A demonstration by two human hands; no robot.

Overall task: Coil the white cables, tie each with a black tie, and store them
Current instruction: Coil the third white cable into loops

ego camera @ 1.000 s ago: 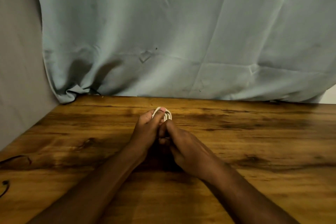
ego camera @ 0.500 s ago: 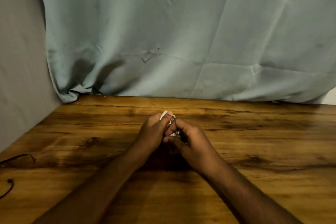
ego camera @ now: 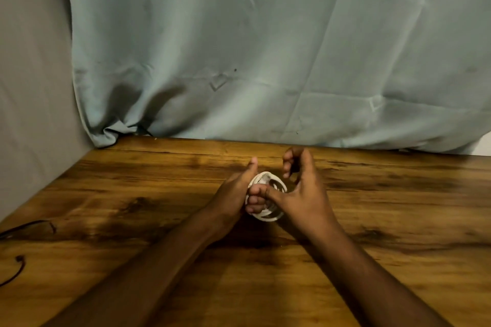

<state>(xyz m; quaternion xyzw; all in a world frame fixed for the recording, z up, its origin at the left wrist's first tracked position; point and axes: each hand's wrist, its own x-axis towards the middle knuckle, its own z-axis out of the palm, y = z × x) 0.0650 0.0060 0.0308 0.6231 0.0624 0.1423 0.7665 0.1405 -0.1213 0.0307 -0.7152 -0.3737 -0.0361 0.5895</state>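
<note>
A small coil of white cable is held just above the middle of the wooden table. My left hand grips the coil's left side, fingers curled round the loops and thumb pointing up. My right hand is on the coil's right side. Its thumb reaches across and touches the loops beside my left fingers, while its other fingers are raised and loosely curled above the coil, holding nothing I can see. No black tie shows in this view.
A pale blue-grey curtain hangs along the table's far edge, with a grey wall on the left. A thin dark cord lies at the table's left edge.
My hands were pressed together over the coil. The right hand has since opened and lifted its fingers away to the right, exposing the coil's loops. The view has shifted slightly.
</note>
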